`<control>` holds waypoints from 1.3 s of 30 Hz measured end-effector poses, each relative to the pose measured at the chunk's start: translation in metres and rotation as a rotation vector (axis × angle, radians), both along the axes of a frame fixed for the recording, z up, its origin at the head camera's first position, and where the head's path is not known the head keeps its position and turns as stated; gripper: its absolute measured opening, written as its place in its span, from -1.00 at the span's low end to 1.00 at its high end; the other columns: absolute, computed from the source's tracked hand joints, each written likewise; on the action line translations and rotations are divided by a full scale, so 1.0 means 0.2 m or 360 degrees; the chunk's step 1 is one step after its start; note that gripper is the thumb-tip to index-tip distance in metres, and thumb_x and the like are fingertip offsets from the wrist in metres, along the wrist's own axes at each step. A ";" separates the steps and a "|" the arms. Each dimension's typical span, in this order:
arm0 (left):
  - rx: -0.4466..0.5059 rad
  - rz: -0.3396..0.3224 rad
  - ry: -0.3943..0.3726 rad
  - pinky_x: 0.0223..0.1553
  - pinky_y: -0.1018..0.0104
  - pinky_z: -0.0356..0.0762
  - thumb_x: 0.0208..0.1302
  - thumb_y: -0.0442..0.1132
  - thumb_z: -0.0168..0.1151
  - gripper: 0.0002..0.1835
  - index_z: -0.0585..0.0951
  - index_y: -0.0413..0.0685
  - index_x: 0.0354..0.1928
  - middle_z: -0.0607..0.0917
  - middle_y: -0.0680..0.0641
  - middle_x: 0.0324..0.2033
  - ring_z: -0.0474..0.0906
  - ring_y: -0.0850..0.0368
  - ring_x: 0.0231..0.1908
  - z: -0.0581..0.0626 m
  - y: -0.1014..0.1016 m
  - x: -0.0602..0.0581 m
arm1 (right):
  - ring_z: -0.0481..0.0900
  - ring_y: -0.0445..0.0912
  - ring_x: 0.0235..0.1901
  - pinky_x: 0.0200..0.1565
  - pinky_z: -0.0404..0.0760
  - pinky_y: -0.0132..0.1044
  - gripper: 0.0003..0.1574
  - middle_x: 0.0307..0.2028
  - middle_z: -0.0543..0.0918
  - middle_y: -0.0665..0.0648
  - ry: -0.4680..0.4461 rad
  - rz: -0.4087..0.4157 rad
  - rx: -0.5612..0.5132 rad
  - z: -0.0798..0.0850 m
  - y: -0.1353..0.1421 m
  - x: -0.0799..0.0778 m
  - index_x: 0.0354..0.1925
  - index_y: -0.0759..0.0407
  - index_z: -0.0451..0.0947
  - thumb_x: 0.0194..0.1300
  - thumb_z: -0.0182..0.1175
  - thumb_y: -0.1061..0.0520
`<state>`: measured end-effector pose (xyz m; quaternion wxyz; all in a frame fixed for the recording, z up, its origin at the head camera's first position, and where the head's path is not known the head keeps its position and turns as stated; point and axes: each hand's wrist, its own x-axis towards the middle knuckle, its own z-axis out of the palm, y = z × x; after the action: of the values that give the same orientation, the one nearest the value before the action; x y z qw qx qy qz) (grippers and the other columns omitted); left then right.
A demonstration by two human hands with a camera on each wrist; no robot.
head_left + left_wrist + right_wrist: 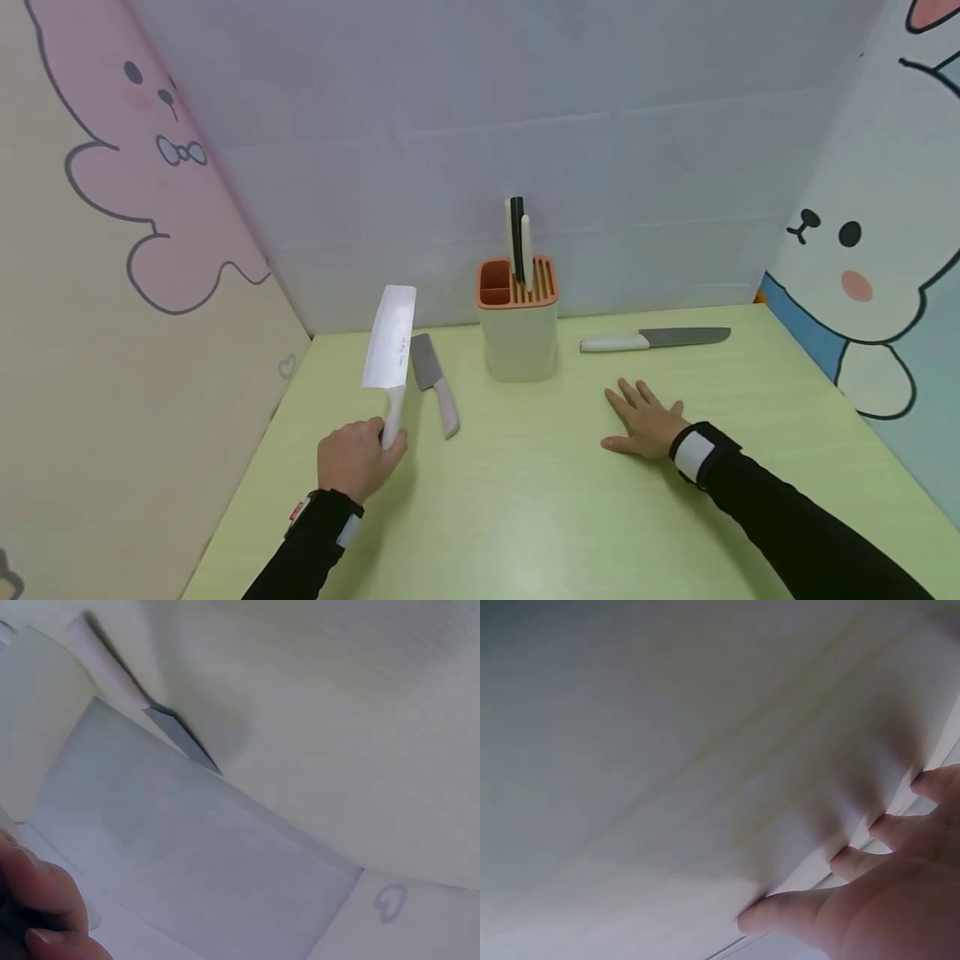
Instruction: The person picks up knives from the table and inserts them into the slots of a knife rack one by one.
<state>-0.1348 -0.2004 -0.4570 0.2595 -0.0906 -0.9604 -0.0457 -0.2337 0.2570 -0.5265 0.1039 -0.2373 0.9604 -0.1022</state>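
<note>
In the head view my left hand (358,460) grips a cleaver (390,337) by its white handle, with the broad blade raised and pointing up and away. Just right of that blade, a smaller knife (437,385) with a pale handle lies on the table; the left wrist view shows this knife (112,667) too, and the curled fingers (45,892) at its lower left corner. My right hand (647,425) rests palm down with fingers spread and fingertips on the tabletop, as the right wrist view also shows. Nothing is held in it.
A cream knife block (519,342) with an orange slotted top stands at the back middle, several handles upright in it. Beyond my right hand lies a long knife (660,337) with a white handle. Walls with cartoon animals border the yellow-green table (517,508).
</note>
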 end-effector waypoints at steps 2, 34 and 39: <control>0.0015 -0.0046 0.0072 -0.86 0.37 0.03 0.03 0.04 0.27 -0.57 0.32 0.02 -0.74 0.25 0.10 -0.84 0.09 0.24 -0.83 0.02 0.03 0.01 | -0.20 0.35 0.34 -0.13 -0.08 0.72 0.23 0.42 -0.08 0.36 -0.0002 -0.0002 0.0001 0.00 0.00 0.00 0.44 0.15 -0.05 0.12 -0.06 -0.60; -0.0190 -0.0673 0.0168 -0.76 0.46 0.21 0.00 0.07 0.32 -0.69 0.50 0.07 -0.63 0.41 0.15 -0.75 0.22 0.34 -0.74 0.13 0.50 -0.01 | 0.46 0.15 0.07 0.00 0.52 0.09 -0.36 0.08 0.53 0.27 0.0358 0.0372 -0.0209 0.17 -0.07 0.13 0.13 0.21 0.46 0.22 0.22 -0.15; -0.0190 -0.0692 0.0051 -0.77 0.47 0.12 -0.01 0.07 0.31 -0.72 0.50 0.11 -0.63 0.37 0.19 -0.75 0.19 0.36 -0.75 0.13 0.56 -0.03 | 0.59 -0.12 -0.19 -0.19 0.63 -0.17 -0.52 -0.19 0.67 0.02 0.0823 0.0752 -0.0456 0.36 -0.18 0.23 -0.05 0.09 0.59 0.08 0.37 -0.07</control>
<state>-0.1405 -0.0894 -0.4307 0.2530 -0.3113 -0.9150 -0.0421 -0.1873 0.2211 -0.4547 -0.1555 -0.4823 0.8498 -0.1453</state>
